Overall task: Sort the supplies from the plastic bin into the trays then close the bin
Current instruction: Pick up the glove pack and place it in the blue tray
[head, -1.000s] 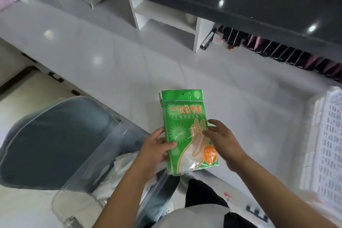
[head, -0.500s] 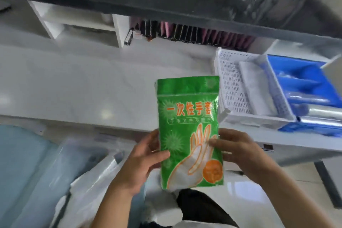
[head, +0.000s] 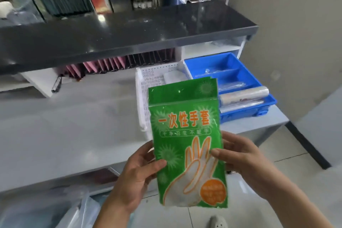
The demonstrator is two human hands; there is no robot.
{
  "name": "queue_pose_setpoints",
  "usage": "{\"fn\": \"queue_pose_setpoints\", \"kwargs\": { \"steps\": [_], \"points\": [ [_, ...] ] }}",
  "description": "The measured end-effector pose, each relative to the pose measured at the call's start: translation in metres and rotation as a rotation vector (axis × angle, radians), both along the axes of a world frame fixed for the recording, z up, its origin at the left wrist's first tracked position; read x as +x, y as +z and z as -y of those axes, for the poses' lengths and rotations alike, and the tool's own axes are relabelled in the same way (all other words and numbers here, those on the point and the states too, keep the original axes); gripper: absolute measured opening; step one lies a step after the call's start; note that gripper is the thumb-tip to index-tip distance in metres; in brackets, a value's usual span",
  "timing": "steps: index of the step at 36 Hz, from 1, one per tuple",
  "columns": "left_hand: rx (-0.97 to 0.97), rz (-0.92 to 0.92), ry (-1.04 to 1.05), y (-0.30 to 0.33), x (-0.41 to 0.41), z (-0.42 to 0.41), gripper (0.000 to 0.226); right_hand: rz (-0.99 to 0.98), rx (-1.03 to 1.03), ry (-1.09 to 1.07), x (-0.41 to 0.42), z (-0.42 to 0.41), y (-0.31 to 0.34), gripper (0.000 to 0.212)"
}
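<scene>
A green packet of disposable gloves (head: 187, 135) stands upright in front of me, held by both hands. My left hand (head: 137, 177) grips its lower left edge, thumb on the front. My right hand (head: 242, 161) grips its right edge. Behind the packet, on the grey desk (head: 74, 126), sits a white perforated tray (head: 144, 87) with something white in it. Right of it is a blue divided tray (head: 248, 72) holding clear rolls of film (head: 244, 94). The clear plastic bin (head: 46, 209) is at the bottom left, blurred, with white bags inside.
A dark counter top (head: 120, 37) overhangs the desk, with pink and dark folders (head: 118, 63) stored beneath it. A black clip (head: 56, 84) lies by a white shelf. Tiled floor (head: 277, 181) and a shoe (head: 218, 222) show at the lower right.
My view has swung up and to the right, bringing both trays fully into view. The packet has been raised closer to me, still held by both hands.
</scene>
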State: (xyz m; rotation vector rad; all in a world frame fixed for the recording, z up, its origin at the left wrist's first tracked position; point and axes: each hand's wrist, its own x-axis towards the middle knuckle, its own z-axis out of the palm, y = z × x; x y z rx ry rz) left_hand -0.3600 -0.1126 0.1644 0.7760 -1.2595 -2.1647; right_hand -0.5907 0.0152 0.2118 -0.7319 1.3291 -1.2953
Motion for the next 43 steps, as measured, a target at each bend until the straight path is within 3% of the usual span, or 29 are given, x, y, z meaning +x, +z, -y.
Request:
{"fn": "queue_pose_setpoints", "kwargs": {
  "steps": [6,11,16,23,25,28,31,37,43],
  "points": [
    [-0.055,0.046,-0.074,0.004,-0.104,-0.031,0.054,0.068,-0.056,-0.036,-0.093,-0.041,-0.004,0.056],
    [-0.041,0.060,-0.060,0.007,-0.167,-0.046,0.057,0.070,-0.065,-0.042,-0.151,-0.055,-0.003,0.044],
    [-0.069,0.089,-0.006,0.013,-0.198,-0.044,0.055,0.058,-0.068,0.005,-0.187,-0.050,0.001,0.035],
    [-0.244,0.215,-0.068,0.013,-0.229,-0.010,0.060,-0.100,-0.133,-0.147,-0.224,-0.021,0.013,0.026],
    [-0.245,0.247,0.049,0.010,-0.240,0.014,0.053,-0.205,-0.164,-0.173,-0.237,-0.008,0.026,0.025],
    [-0.312,0.333,0.280,0.003,-0.259,0.057,0.036,-0.538,-0.175,-0.163,-0.262,0.019,0.048,0.025],
    [-0.343,0.465,0.442,-0.016,-0.276,0.100,0.038,-0.829,-0.141,-0.167,-0.289,0.053,0.066,0.038],
    [-0.468,0.685,0.265,-0.040,-0.305,0.143,0.059,-1.291,-0.012,-0.151,-0.324,0.129,0.088,0.039],
    [-0.608,1.017,0.211,-0.059,-0.314,0.156,0.062,-1.539,-0.050,-0.115,-0.350,0.185,0.082,0.038]
  ]
}}
